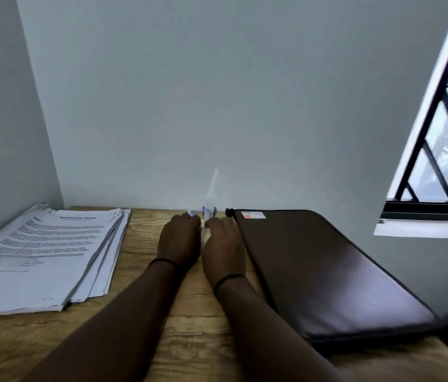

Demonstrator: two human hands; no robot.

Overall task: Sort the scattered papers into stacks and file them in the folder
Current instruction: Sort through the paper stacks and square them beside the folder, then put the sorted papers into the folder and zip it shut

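- My left hand (180, 238) lies knuckles up near the far edge of the wooden surface (189, 326), its fingers curled down over small pens (208, 212) with purple caps; whether this grip truly pinches them I cannot tell, since the fingertips are hidden behind the back of the hand.
- My right hand (224, 248) rests just beside the left, almost touching it, fingers likewise bent forward toward the same purple-capped pens against the wall; its grip is also hidden from this angle, so I cannot tell if it holds anything.
- A thin black band (162, 261) circles my left wrist, and another black band (228, 279) circles my right wrist.
- The stack of papers (44, 257), printed sheets with lines of text and a small table, sits at the left of the surface, its edges fanned and uneven, the far corner pushed against the left wall.
- The folder (322, 268), dark brown and closed, lies flat at the right of the surface, just beside my right hand, with a small white and red label (253, 215) at its far corner.
- A plain pale wall (217, 92) rises behind the surface.
- A window (443, 133) with dark bars stands at the right, above the folder.
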